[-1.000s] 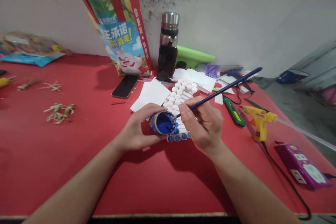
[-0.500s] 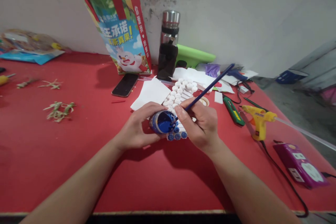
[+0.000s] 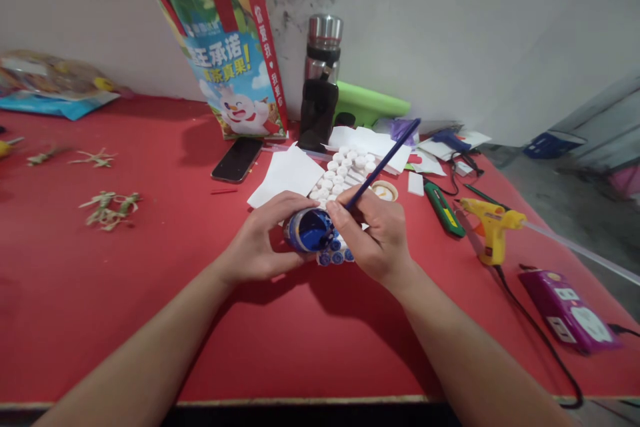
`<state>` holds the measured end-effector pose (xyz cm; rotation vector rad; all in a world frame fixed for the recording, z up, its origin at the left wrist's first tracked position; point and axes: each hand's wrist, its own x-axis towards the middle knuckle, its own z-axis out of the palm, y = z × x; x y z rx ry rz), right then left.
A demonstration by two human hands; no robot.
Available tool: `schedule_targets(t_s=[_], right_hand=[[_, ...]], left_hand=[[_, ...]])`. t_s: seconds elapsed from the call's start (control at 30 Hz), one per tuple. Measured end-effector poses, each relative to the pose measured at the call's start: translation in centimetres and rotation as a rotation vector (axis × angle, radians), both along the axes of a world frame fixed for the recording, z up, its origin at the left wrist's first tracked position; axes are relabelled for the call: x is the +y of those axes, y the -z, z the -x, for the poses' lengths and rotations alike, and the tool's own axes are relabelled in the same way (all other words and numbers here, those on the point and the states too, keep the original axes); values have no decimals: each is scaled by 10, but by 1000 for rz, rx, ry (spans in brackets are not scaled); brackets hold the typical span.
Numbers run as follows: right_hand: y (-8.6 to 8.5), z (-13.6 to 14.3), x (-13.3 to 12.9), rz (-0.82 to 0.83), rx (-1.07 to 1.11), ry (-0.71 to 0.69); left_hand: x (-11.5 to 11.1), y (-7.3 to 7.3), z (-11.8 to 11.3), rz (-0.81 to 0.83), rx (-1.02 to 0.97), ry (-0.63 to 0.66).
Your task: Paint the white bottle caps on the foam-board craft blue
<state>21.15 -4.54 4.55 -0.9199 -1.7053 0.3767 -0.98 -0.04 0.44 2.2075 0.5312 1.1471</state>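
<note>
Tilted toward the right, a small jar of blue paint [image 3: 311, 232] is gripped by my left hand [image 3: 263, 240]. My right hand [image 3: 377, 233] pinches a long dark blue paintbrush [image 3: 384, 161], its tip at the jar's right rim. Beneath and behind both hands lies a piece made of white paper rolls [image 3: 336, 180]; several roll ends at its near edge are painted blue [image 3: 337, 258]. My hands hide part of this piece. A roll of tape [image 3: 385, 191] lies just behind my right hand.
White paper [image 3: 287, 177], a phone [image 3: 237, 160], a bottle [image 3: 320, 87] and a printed bag [image 3: 230, 60] stand or lie behind. A green cutter [image 3: 444, 210], yellow glue gun [image 3: 493, 227] and purple power box [image 3: 570, 313] are right; straw figures [image 3: 111, 209] left.
The brush in my right hand has become more upright, its upper end shifting left. My right hand has moved slightly left, and the view has shifted a little. My left hand still holds the jar.
</note>
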Motion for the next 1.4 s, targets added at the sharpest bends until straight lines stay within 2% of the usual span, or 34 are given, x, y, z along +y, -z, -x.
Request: schedule_targets(t_s=[0.3, 0.5, 0.7, 0.9, 1.2, 1.4], right_hand=[[-6, -1, -3, -27, 51, 58], [-5, -5, -2, 96, 186, 55], [-1, -8, 2, 125, 234, 75], [-4, -10, 1, 51, 178, 140], [-1, -8, 0, 84, 242, 85], [-15, -14, 6, 132, 509, 107]], left_hand=[[-2, -3, 0, 23, 23, -30], [-3, -4, -2, 48, 36, -59], [-3, -5, -2, 47, 37, -58], [-2, -4, -1, 38, 44, -67], [0, -2, -2, 29, 26, -70], [3, 2, 2, 145, -11, -196]])
